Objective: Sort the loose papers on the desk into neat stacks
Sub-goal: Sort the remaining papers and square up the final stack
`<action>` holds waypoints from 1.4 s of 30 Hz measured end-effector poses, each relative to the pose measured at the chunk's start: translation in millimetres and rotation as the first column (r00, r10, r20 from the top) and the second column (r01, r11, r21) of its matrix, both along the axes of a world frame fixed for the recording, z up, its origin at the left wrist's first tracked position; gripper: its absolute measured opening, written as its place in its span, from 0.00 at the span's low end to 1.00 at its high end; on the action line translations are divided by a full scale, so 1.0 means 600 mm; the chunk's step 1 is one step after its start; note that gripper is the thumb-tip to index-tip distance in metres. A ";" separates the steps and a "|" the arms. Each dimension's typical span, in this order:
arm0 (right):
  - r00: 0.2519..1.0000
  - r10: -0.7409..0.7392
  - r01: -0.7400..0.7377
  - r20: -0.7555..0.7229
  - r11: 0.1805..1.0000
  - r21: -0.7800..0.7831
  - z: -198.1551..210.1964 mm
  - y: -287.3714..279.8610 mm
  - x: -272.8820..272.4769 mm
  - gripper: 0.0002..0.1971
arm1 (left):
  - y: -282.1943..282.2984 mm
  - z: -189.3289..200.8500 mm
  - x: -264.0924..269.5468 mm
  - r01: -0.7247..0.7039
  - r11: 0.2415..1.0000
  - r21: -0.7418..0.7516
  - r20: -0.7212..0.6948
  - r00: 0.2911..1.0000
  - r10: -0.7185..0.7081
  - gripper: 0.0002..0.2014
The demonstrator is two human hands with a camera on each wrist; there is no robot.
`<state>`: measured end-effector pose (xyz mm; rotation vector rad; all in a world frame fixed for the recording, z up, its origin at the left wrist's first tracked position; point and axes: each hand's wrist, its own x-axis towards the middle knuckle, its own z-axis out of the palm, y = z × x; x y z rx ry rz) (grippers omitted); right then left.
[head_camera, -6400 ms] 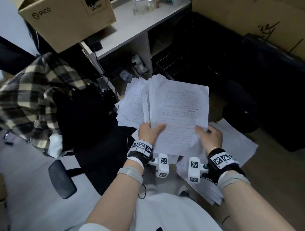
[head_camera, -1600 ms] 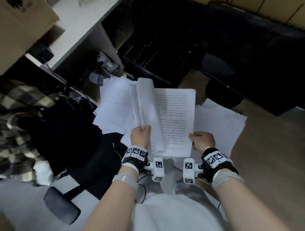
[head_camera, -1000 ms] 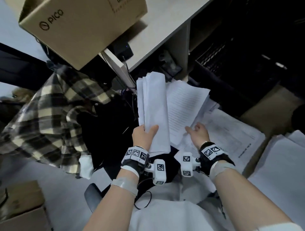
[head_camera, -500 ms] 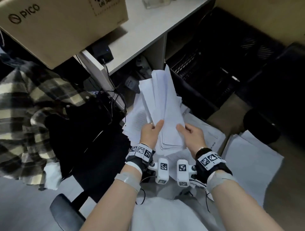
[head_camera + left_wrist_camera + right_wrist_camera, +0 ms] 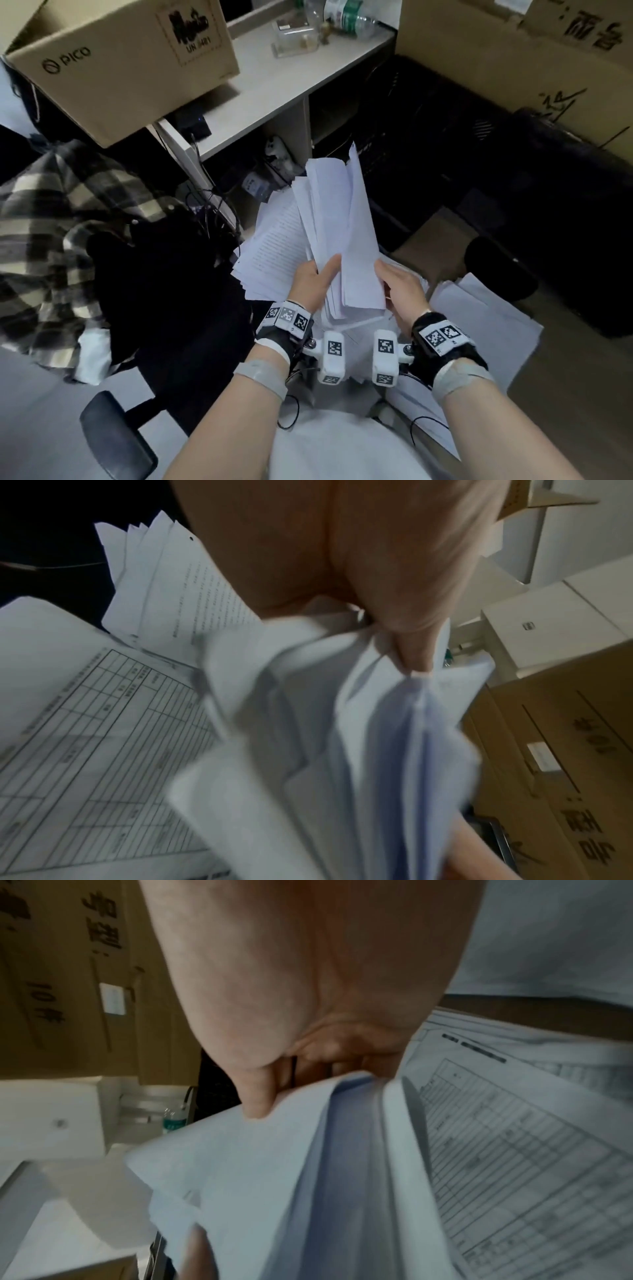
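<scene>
Right hand (image 5: 399,287) closed in, both gripping papers (image 5: 339,233)

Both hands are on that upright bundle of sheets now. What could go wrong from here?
1. The bundle is fanned, with uneven top edges; loose sheets may slip out if the left hand or right hand relaxes.
2. The spread pile under the left hand overhangs toward the dark chair and might slide off.
3. Dropped sheets could mix into the table-printed stack below.
</scene>
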<state>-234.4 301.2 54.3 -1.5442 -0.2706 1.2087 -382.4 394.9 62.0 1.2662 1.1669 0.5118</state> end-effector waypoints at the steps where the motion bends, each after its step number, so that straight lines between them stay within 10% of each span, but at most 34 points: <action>1: 0.999 0.010 -0.010 0.045 1.000 0.000 -0.001 -0.010 0.005 0.14 | -0.011 0.001 0.005 0.006 1.000 -0.014 0.009 1.000 -0.006 0.17; 19: 0.997 0.029 -0.029 0.071 1.000 0.002 0.022 -0.052 0.016 0.31 | -0.057 0.022 0.027 0.055 0.998 0.036 0.053 0.997 -0.057 0.21; 33: 0.999 -0.048 0.048 0.010 0.999 0.012 0.078 0.036 -0.046 0.16 | 0.049 0.014 -0.017 0.136 0.990 0.048 0.103 0.985 -0.140 0.28; 42: 0.997 -0.007 0.014 0.077 0.996 -0.083 0.072 0.098 -0.070 0.17 | 0.104 0.010 -0.034 0.091 0.994 0.067 -0.070 0.994 -0.086 0.09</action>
